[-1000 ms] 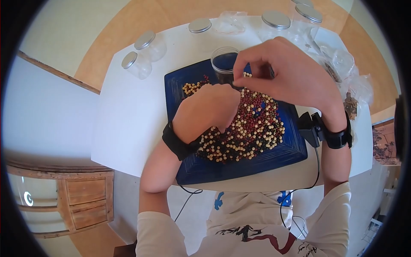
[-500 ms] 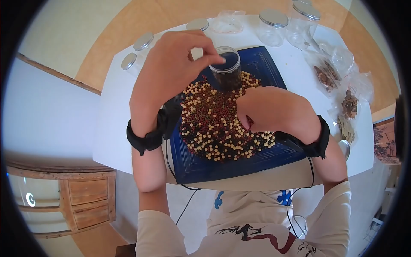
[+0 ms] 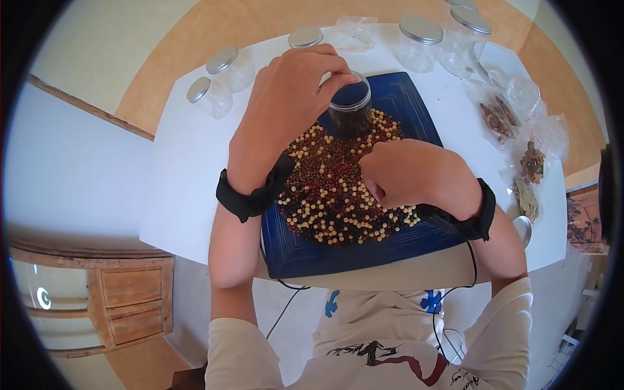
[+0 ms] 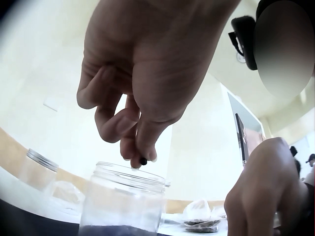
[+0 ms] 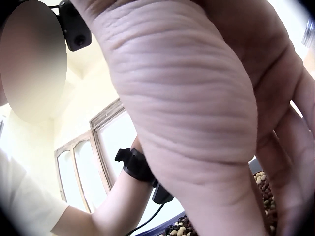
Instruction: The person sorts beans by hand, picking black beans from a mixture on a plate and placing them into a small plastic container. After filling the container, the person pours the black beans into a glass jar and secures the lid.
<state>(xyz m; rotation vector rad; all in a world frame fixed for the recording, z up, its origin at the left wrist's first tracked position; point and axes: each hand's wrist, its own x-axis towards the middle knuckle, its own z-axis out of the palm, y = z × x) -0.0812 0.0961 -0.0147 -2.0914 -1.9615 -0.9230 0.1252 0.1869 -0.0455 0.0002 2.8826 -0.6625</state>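
Desk: white; lidded jars along its upper edge, clear bags at right of frame.
Shirt: pale, lower centre; dark script-like marks, not legible.
Plate: blue, four-cornered, frame centre, spread with mixed beans.
Left hand: thumb and finger pinching one black bean.
Black bean: at those fingertips, just above the mouth of the open jar, upper centre.
Right hand: over the mixed beans, right of centre; fingertips hidden, cannot tell whether pinching.
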